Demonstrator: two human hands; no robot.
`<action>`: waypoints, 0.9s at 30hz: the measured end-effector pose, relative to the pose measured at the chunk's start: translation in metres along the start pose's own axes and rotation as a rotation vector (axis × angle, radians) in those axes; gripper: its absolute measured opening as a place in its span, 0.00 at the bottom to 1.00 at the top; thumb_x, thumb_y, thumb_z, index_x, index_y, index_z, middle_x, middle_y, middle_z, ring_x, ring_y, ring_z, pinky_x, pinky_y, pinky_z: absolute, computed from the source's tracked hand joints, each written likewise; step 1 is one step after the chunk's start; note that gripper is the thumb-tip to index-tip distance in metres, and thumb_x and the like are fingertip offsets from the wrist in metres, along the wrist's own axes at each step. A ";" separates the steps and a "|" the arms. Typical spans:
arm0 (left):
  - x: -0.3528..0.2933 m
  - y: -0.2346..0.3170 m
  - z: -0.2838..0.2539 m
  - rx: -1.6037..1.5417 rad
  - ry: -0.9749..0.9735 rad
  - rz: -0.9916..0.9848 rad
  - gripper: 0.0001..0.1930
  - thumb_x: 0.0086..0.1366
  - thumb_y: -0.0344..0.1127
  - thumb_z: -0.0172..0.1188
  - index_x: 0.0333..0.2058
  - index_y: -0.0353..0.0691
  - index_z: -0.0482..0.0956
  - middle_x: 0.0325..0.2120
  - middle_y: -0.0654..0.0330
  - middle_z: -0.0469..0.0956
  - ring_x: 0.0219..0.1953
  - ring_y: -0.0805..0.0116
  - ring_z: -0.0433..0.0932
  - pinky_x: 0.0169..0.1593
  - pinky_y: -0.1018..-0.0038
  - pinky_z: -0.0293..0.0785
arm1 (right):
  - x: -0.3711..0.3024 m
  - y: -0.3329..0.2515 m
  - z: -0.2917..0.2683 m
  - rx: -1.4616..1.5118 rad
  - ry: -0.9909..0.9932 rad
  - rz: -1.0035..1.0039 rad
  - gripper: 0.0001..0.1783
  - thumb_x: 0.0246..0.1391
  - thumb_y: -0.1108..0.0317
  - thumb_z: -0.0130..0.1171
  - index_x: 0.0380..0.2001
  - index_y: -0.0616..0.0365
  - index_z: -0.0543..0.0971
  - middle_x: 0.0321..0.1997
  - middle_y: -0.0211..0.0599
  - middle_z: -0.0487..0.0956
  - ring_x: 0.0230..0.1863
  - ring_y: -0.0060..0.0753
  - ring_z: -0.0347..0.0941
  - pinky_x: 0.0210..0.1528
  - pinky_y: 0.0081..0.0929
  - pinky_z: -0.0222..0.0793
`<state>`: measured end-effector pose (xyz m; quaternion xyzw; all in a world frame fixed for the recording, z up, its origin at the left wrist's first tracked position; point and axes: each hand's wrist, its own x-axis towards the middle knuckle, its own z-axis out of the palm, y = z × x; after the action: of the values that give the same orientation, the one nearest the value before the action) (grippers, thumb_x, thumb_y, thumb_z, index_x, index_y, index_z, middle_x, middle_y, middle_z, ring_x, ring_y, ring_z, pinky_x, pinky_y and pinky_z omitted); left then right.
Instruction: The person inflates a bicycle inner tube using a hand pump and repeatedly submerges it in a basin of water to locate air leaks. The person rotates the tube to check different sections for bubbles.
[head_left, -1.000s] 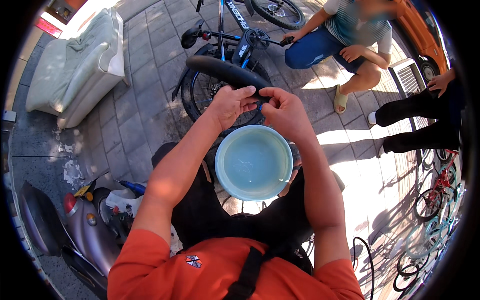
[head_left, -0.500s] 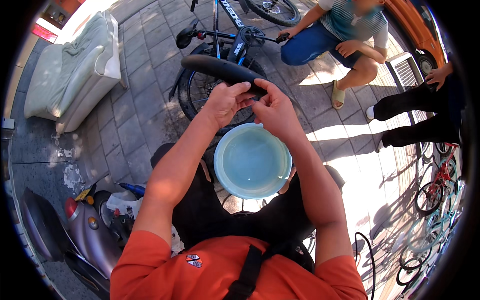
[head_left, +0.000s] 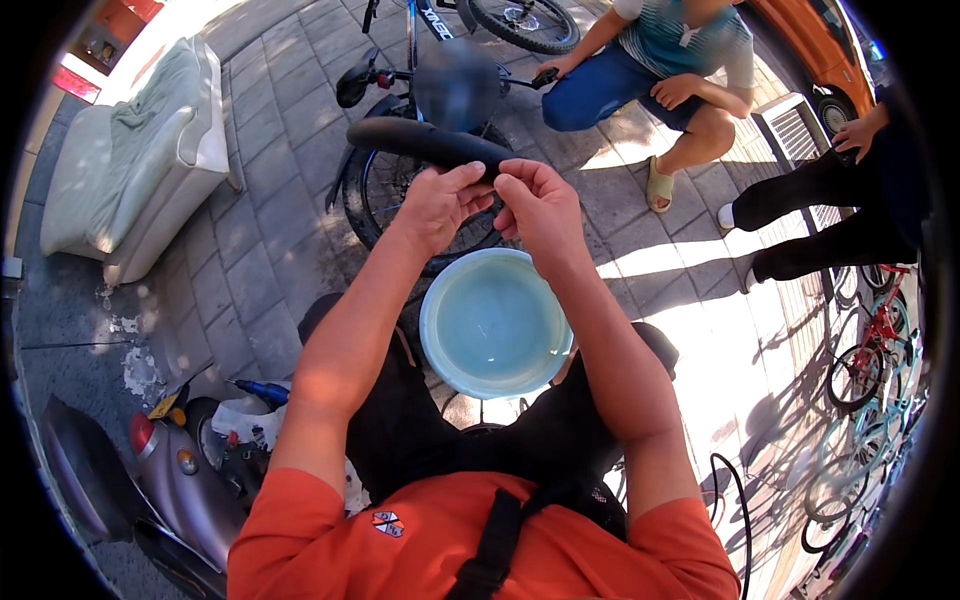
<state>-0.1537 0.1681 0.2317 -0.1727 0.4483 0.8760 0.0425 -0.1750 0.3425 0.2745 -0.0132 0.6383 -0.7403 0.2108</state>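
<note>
A fat black inner tube (head_left: 425, 141), puffed up, is held out in front of me above a bowl. My left hand (head_left: 440, 210) is closed on the tube's right-hand part, thumb on top and fingers beneath. Right beside it, my right hand (head_left: 540, 212) pinches at the same stretch with thumb and forefinger, fingers curled. What lies exactly between the fingertips is too small to make out. Below both hands, between my knees, a light blue plastic basin (head_left: 434, 350) holds water. Behind the tube lies a black and blue bicycle, its wheel (head_left: 362, 205) just past my hands.
A person (head_left: 690, 90) squats at the far right, one hand by the bicycle's pedal. Another person in dark trousers (head_left: 800, 190) stands farther right. A pale sofa (head_left: 150, 160) is at left, a scooter (head_left: 185, 475) at lower left, parked bicycles (head_left: 860, 375) at right.
The right forefinger, stretched over the tube before, has drawn in towards the thumb. The tube's free end has dipped slightly. The whole view has shifted a little.
</note>
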 end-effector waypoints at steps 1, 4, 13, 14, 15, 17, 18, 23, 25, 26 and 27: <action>-0.003 -0.001 0.000 0.001 0.031 -0.005 0.12 0.76 0.34 0.63 0.55 0.40 0.79 0.47 0.61 0.84 0.48 0.67 0.85 0.55 0.65 0.81 | -0.005 -0.001 0.001 -0.060 0.017 -0.162 0.13 0.67 0.67 0.66 0.50 0.62 0.82 0.38 0.32 0.85 0.29 0.21 0.80 0.30 0.22 0.75; 0.007 -0.009 -0.007 -0.022 -0.038 -0.010 0.12 0.77 0.37 0.61 0.53 0.38 0.81 0.47 0.60 0.85 0.51 0.65 0.85 0.58 0.64 0.80 | -0.020 -0.013 -0.006 -0.323 0.149 -0.686 0.09 0.66 0.67 0.70 0.39 0.61 0.83 0.35 0.38 0.83 0.33 0.29 0.82 0.36 0.30 0.77; -0.003 -0.004 0.003 0.012 0.072 -0.056 0.18 0.75 0.44 0.62 0.56 0.42 0.80 0.48 0.61 0.84 0.52 0.63 0.82 0.59 0.62 0.75 | -0.038 -0.036 -0.013 -0.339 0.063 -0.814 0.08 0.69 0.69 0.67 0.42 0.63 0.83 0.37 0.39 0.82 0.37 0.28 0.81 0.39 0.29 0.76; -0.004 -0.005 0.001 0.013 0.075 -0.066 0.18 0.75 0.44 0.62 0.57 0.42 0.80 0.48 0.60 0.84 0.51 0.62 0.82 0.58 0.62 0.75 | -0.037 -0.030 -0.014 -0.339 0.061 -0.784 0.08 0.69 0.68 0.67 0.42 0.63 0.83 0.38 0.39 0.82 0.37 0.27 0.81 0.38 0.28 0.76; -0.003 -0.005 0.002 0.010 0.078 -0.075 0.19 0.75 0.44 0.63 0.57 0.41 0.79 0.48 0.59 0.84 0.51 0.61 0.82 0.57 0.61 0.75 | -0.030 -0.021 -0.010 -0.311 0.118 -0.681 0.09 0.71 0.66 0.66 0.43 0.63 0.83 0.35 0.34 0.83 0.33 0.21 0.79 0.36 0.25 0.76; -0.001 -0.004 0.001 0.003 0.051 -0.078 0.20 0.74 0.45 0.63 0.58 0.40 0.79 0.48 0.57 0.84 0.49 0.60 0.82 0.56 0.60 0.76 | -0.026 -0.016 -0.017 -0.196 0.108 -0.594 0.11 0.71 0.64 0.66 0.44 0.61 0.84 0.35 0.34 0.84 0.33 0.20 0.78 0.36 0.27 0.75; -0.002 -0.004 -0.002 -0.003 0.044 -0.080 0.21 0.74 0.45 0.63 0.58 0.39 0.78 0.48 0.56 0.84 0.49 0.59 0.83 0.55 0.59 0.76 | -0.025 -0.017 -0.017 -0.138 0.096 -0.546 0.11 0.72 0.63 0.66 0.44 0.61 0.84 0.35 0.33 0.84 0.33 0.20 0.77 0.37 0.28 0.75; -0.001 -0.001 -0.014 -0.021 0.074 -0.091 0.15 0.72 0.45 0.66 0.51 0.46 0.80 0.46 0.60 0.84 0.48 0.60 0.82 0.52 0.60 0.75 | -0.020 -0.014 -0.019 -0.175 0.105 -0.410 0.14 0.72 0.60 0.66 0.42 0.62 0.85 0.32 0.31 0.84 0.33 0.16 0.76 0.37 0.26 0.75; -0.002 0.000 -0.017 -0.021 0.088 -0.091 0.17 0.72 0.46 0.66 0.53 0.44 0.80 0.46 0.59 0.84 0.46 0.60 0.82 0.51 0.60 0.76 | -0.028 -0.019 -0.018 -0.229 0.061 -0.466 0.14 0.71 0.60 0.66 0.42 0.62 0.84 0.32 0.33 0.85 0.33 0.19 0.78 0.37 0.28 0.75; -0.005 0.001 -0.014 -0.006 0.104 -0.089 0.20 0.72 0.47 0.66 0.54 0.42 0.79 0.46 0.58 0.84 0.45 0.59 0.83 0.50 0.61 0.77 | -0.028 -0.018 -0.019 -0.269 0.079 -0.467 0.14 0.71 0.59 0.66 0.41 0.62 0.84 0.32 0.35 0.85 0.33 0.21 0.78 0.37 0.29 0.75; -0.007 0.001 -0.012 0.009 0.119 -0.087 0.22 0.72 0.48 0.66 0.56 0.39 0.78 0.45 0.57 0.84 0.44 0.59 0.83 0.49 0.61 0.78 | -0.027 -0.017 -0.020 -0.309 0.097 -0.468 0.14 0.71 0.59 0.66 0.41 0.62 0.84 0.32 0.36 0.85 0.33 0.23 0.79 0.37 0.30 0.76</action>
<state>-0.1441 0.1587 0.2283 -0.2435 0.4460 0.8595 0.0546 -0.1610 0.3719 0.2933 -0.1565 0.7325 -0.6626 -0.0011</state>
